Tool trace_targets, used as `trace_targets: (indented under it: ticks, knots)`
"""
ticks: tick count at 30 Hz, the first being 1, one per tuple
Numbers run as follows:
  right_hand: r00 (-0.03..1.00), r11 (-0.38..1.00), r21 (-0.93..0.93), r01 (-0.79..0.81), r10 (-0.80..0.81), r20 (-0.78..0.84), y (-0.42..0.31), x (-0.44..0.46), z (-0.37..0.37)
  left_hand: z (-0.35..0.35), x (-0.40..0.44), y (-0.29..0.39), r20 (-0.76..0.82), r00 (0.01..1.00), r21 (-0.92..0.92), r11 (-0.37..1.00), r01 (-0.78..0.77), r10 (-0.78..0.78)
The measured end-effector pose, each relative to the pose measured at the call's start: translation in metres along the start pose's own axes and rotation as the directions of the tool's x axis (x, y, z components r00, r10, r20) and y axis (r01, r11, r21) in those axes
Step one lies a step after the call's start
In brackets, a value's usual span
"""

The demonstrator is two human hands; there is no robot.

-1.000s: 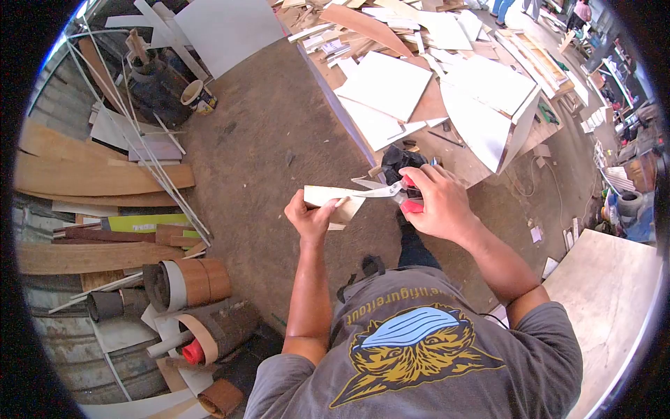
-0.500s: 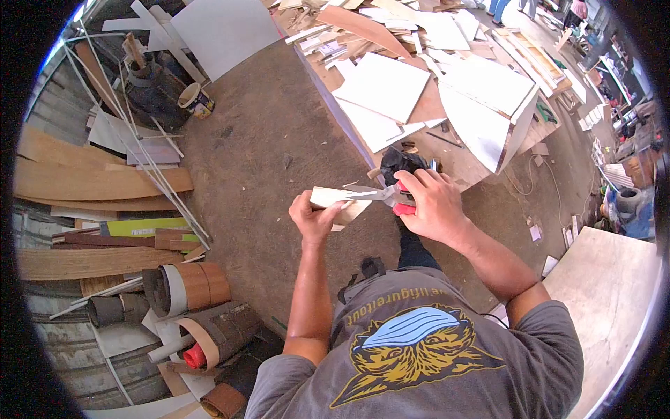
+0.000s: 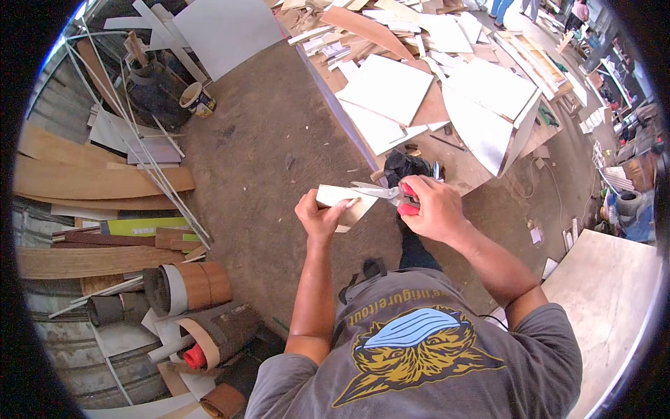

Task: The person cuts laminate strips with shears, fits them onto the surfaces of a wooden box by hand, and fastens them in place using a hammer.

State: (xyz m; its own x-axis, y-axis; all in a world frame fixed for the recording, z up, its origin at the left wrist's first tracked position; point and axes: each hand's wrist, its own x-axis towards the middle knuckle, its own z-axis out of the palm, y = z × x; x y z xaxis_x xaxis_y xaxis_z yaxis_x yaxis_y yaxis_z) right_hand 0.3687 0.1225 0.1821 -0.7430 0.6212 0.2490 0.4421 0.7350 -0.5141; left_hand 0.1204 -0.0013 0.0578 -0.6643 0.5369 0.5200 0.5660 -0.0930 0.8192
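A pale, thin wooden piece (image 3: 337, 195) is pinched between the thumb and fingers of my left hand (image 3: 319, 214), over the brown floor. My right hand (image 3: 435, 209) is wrapped round the red handles of metal snips (image 3: 380, 191). The blades lie at the right end of the piece, pointing left toward my left thumb. Whether they bite into the piece is too small to tell. Just beyond my right hand is a black bundle (image 3: 405, 166) at the table's near corner.
A low table (image 3: 474, 167) ahead carries white boards (image 3: 386, 91), wood scraps and a green tool (image 3: 548, 116). Rolled sheets (image 3: 195, 288) and curved planks (image 3: 105, 179) lie at left, near a bucket (image 3: 198, 100). A large panel (image 3: 604, 300) is at right. People's legs (image 3: 500, 10) show far off.
The wooden piece and my left hand have shifted slightly right. The snips' blades were apart, then closer together, and are now slightly apart near the piece's far edge.
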Motion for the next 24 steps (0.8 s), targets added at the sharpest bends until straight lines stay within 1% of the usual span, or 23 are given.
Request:
trace_targets:
  ticks: [2, 7, 10, 13, 16, 22, 24]
  knots:
    - [0.994, 0.997, -0.018, 0.077, -0.078, -0.082, -0.006, 0.004, -0.007, 0.004, 0.003, 0.003, -0.004, 1.000, 0.002, 1.000, -0.014, 0.014]
    - [0.995, 0.991, -0.117, 0.070, -0.079, -0.069, -0.012, 0.004, -0.018, 0.009, 0.008, 0.004, -0.006, 0.993, 0.047, 0.992, -0.120, 0.121]
    - [0.994, 0.987, -0.150, 0.054, -0.068, -0.087, -0.011, -0.002, -0.022, 0.011, 0.010, 0.007, 0.038, 0.982, 0.127, 0.973, -0.191, 0.188]
    - [0.994, 0.987, -0.158, 0.034, -0.050, -0.101, -0.012, -0.010, -0.025, 0.015, 0.013, 0.016, 0.062, 0.979, 0.056, 0.978, -0.200, 0.197]
    - [0.993, 0.984, -0.177, 0.013, -0.034, -0.112, -0.008, -0.020, -0.028, 0.026, 0.011, 0.014, 0.054, 0.973, 0.006, 0.975, -0.224, 0.224]
    - [0.993, 0.984, -0.163, -0.066, 0.049, -0.107, 0.003, -0.037, -0.030, 0.042, 0.012, 0.019, 0.160, 0.952, -0.004, 0.964, -0.265, 0.262]
    - [0.990, 0.987, -0.135, -0.088, 0.072, -0.122, 0.009, -0.041, -0.030, 0.049, 0.013, 0.024, 0.150, 0.933, 0.002, 0.944, -0.331, 0.327]
